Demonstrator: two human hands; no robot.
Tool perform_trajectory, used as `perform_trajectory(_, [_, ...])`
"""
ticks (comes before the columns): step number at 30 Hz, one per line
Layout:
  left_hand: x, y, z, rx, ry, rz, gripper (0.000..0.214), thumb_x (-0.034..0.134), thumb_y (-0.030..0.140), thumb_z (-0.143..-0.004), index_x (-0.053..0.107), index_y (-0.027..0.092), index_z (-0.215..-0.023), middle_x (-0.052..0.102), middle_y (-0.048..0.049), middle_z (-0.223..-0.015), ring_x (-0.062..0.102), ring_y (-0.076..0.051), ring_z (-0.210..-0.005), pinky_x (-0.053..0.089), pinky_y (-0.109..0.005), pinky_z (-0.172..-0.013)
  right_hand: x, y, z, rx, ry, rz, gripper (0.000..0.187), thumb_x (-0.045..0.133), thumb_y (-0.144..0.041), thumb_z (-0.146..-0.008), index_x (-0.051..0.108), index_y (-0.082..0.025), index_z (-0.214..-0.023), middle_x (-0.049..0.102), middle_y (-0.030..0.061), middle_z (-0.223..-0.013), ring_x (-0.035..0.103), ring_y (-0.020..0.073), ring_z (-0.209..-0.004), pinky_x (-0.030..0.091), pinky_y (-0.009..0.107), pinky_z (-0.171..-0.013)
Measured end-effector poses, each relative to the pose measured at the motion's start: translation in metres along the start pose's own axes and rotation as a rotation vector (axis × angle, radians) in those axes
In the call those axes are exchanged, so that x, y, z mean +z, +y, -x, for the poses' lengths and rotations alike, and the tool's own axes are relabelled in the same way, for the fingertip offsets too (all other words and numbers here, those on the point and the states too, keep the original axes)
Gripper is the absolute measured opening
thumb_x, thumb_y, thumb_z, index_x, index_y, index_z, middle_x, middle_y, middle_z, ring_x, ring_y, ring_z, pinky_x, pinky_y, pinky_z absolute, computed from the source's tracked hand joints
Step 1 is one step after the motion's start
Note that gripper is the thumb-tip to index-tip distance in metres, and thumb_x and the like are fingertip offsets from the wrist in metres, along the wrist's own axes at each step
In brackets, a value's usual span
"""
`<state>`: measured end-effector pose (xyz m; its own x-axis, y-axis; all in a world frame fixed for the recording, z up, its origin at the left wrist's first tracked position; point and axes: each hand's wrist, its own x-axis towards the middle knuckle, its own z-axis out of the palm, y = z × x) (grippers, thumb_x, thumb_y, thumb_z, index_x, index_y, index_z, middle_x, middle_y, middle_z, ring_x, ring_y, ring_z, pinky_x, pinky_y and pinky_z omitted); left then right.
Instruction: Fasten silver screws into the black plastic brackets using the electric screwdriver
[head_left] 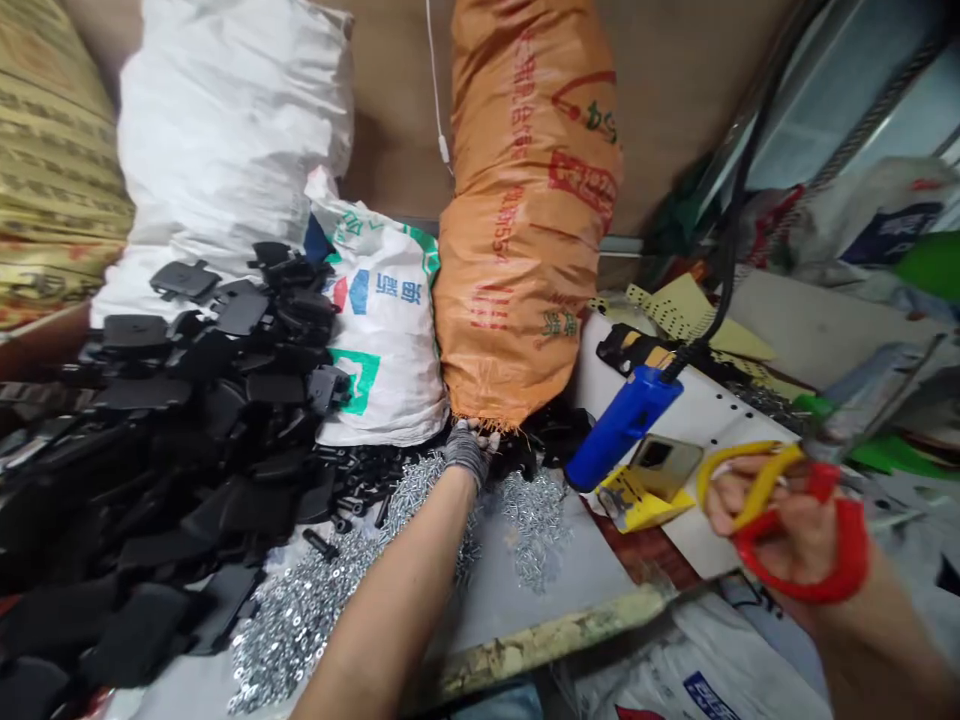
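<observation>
My left hand (468, 456), in a grey glove with bare fingertips, is at the frayed bottom edge of a tall orange woven sack (517, 290). Its fingers are curled closed on that edge. On the right, my right hand (795, 525) holds a pair of scissors (765, 480) by the yellow and red handles. The scissors are blurred, and their blades point up and to the right, away from the sack. Below my left hand lie small silvery screws (532, 520) and a heap of nuts or washers (300, 610).
Black plastic parts (225, 450) are piled at left. A small white sack (386, 330) leans beside the orange one, with a large white sack (240, 120) behind. A blue electric screwdriver (622, 425) hangs from a black cable, near a phone (664, 465) and yellow packet (626, 505).
</observation>
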<state>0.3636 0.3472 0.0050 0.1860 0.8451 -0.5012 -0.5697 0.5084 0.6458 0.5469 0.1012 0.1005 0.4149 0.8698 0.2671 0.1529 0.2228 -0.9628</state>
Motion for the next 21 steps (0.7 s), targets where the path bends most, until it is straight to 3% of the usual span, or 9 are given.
perform_trajectory(2, [0.009, -0.007, -0.005, -0.047, -0.006, -0.082, 0.029, 0.060, 0.034, -0.098, 0.062, 0.015, -0.120, 0.067, -0.0074, -0.111, 0.067, -0.016, -0.088, 0.060, -0.033, -0.074, -0.027, 0.005, 0.000, 0.114, 0.089, 0.142, 0.035, 0.057, -0.071, -0.085, 0.059, -0.036, -0.090, 0.049, 0.0064, -0.079, 0.056, 0.0228, -0.064, 0.049, 0.039, -0.057])
perform_trajectory(5, [0.013, -0.006, -0.010, -0.118, -0.055, -0.227, 0.027, 0.061, 0.033, -0.098, 0.062, 0.015, -0.117, 0.067, -0.0061, -0.107, 0.066, -0.015, -0.083, 0.059, -0.030, -0.070, -0.041, 0.008, -0.009, 0.319, 0.020, 0.379, 0.044, 0.080, -0.064, -0.068, 0.058, -0.030, -0.085, 0.060, 0.0076, -0.084, 0.064, 0.0266, -0.081, 0.057, 0.037, -0.071])
perform_trajectory(8, [0.011, 0.006, -0.013, -0.182, -0.148, -0.381, 0.023, 0.062, 0.032, -0.098, 0.063, 0.014, -0.112, 0.067, -0.0034, -0.097, 0.064, -0.011, -0.072, 0.056, -0.025, -0.060, -0.034, 0.013, -0.028, 0.431, -0.111, 0.423, 0.059, 0.087, -0.060, -0.052, 0.058, -0.023, -0.088, 0.063, 0.0058, -0.084, 0.067, 0.0263, -0.082, 0.059, 0.035, -0.070])
perform_trajectory(11, [0.004, 0.018, -0.013, -0.220, -0.250, -0.523, 0.018, 0.062, 0.029, -0.097, 0.064, 0.012, -0.103, 0.064, 0.0009, -0.083, 0.055, -0.006, -0.057, 0.047, -0.018, -0.048, -0.023, 0.019, -0.057, 0.514, -0.269, 0.499, 0.058, 0.080, -0.062, -0.060, 0.060, -0.019, -0.094, 0.065, 0.0056, -0.081, 0.065, 0.0233, -0.074, 0.055, 0.030, -0.057])
perform_trajectory(13, [0.001, 0.022, -0.012, -0.226, -0.300, -0.601, 0.015, 0.063, 0.026, -0.097, 0.063, 0.012, -0.096, 0.059, 0.0040, -0.074, 0.047, -0.004, -0.049, 0.039, -0.015, -0.042, -0.019, 0.023, -0.078, 0.538, -0.389, 0.556, 0.055, 0.077, -0.061, -0.063, 0.063, -0.019, -0.096, 0.069, 0.0087, -0.093, 0.067, 0.0248, -0.081, 0.055, 0.030, -0.058])
perform_trajectory(15, [-0.001, 0.023, -0.011, -0.217, -0.329, -0.658, 0.015, 0.063, 0.025, -0.097, 0.062, 0.012, -0.091, 0.055, 0.0063, -0.068, 0.041, -0.003, -0.045, 0.034, -0.014, -0.039, -0.017, 0.026, -0.096, 0.526, -0.507, 0.591, 0.050, 0.082, -0.054, -0.056, 0.066, -0.020, -0.090, 0.069, 0.0096, -0.103, 0.067, 0.0268, -0.090, 0.057, 0.031, -0.065])
perform_trajectory(18, [-0.003, 0.021, -0.011, -0.187, -0.347, -0.700, 0.017, 0.061, 0.027, -0.098, 0.062, 0.012, -0.090, 0.052, 0.0072, -0.065, 0.039, -0.002, -0.044, 0.033, -0.014, -0.039, -0.012, 0.028, -0.116, 0.530, -0.648, 0.594, 0.048, 0.090, -0.039, -0.039, 0.065, -0.020, -0.075, 0.069, 0.0042, -0.087, 0.066, 0.0251, -0.084, 0.056, 0.028, -0.065])
perform_trajectory(21, [-0.005, 0.018, -0.011, -0.167, -0.347, -0.707, 0.022, 0.059, 0.032, -0.099, 0.063, 0.012, -0.091, 0.053, 0.0067, -0.065, 0.040, -0.003, -0.044, 0.035, -0.015, -0.040, 0.001, 0.028, -0.126, 0.513, -0.749, 0.579, 0.048, 0.090, -0.040, -0.039, 0.064, -0.020, -0.074, 0.063, -0.0010, -0.068, 0.062, 0.0184, -0.064, 0.052, 0.025, -0.054])
